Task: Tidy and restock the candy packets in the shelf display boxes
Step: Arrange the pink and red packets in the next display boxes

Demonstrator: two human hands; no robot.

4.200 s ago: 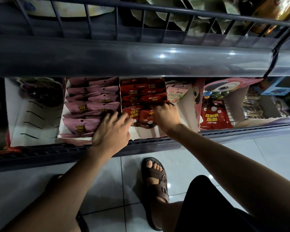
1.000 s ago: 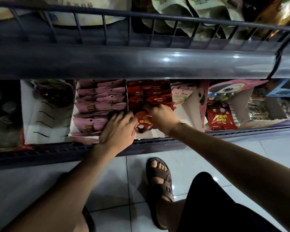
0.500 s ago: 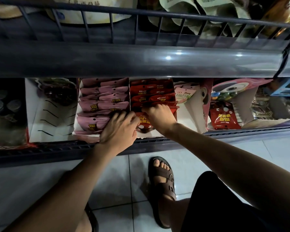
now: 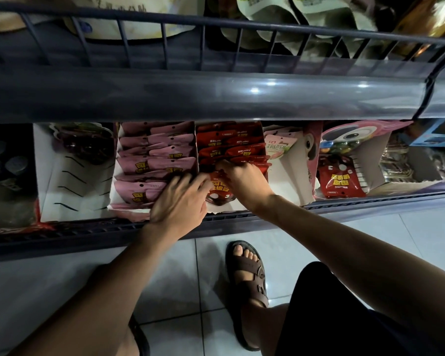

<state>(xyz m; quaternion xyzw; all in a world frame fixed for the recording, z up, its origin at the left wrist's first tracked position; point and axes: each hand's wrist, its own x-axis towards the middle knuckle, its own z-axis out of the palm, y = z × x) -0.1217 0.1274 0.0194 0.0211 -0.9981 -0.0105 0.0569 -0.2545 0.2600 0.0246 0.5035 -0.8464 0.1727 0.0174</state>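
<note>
Hands meet at the white cardboard display box of red candy packets (image 4: 242,147), the landmark here. The right hand (image 4: 244,181) reaches into its front half, fingers curled down among the packets and pinching the top edge of a red foil packet with yellow lettering (image 4: 217,192) that stands at the box's front. The left hand (image 4: 181,201) lies at the box's left front corner, fingers spread and blurred, touching that same packet's left side; whether it actually grips anything cannot be told.

Just left of the red box, touching it, stands a white box of pink candy packets (image 4: 149,163), stacked in leaning rows. Further left is a white carton with black chevron marks (image 4: 75,186). Right of the red box stands a pale box with a cartoon face (image 4: 303,160), then a loose red packet (image 4: 341,182).

Above the box, a dark grey shelf rail (image 4: 216,96) overhangs and hides the back rows. Below it, a brown sandal (image 4: 249,278) rests on pale floor tiles (image 4: 396,227).
</note>
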